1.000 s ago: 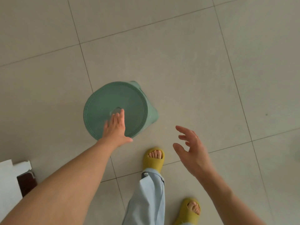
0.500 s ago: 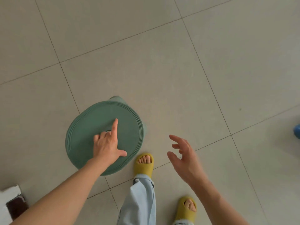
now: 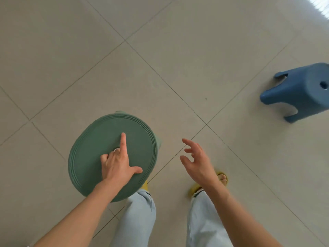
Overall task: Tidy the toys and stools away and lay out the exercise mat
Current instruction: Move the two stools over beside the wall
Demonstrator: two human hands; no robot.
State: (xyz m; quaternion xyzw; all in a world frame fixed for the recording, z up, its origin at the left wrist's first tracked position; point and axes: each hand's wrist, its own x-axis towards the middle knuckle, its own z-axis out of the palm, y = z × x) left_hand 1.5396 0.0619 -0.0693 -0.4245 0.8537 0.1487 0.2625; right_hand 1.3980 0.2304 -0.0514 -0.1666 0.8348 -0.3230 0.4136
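Observation:
A round green stool (image 3: 92, 145) is seen from above at lower left, its ridged seat facing me. My left hand (image 3: 117, 164) lies on the seat with its middle fingers hooked into the seat's central hole, the index finger straight and the thumb spread. My right hand (image 3: 197, 163) hovers to the right of the stool with fingers spread and slightly bent, holding nothing. A blue stool (image 3: 300, 91) lies tipped on its side on the floor at the right edge, legs pointing left.
The floor (image 3: 160, 68) is pale grey tile with dark joints. My legs in light blue trousers (image 3: 137, 220) and yellow slippers (image 3: 194, 188) stand just below the green stool.
My left hand's fingers have curled into the green stool's central hole, and the seat now looks larger and closer. The view has swung right, bringing the blue stool into sight.

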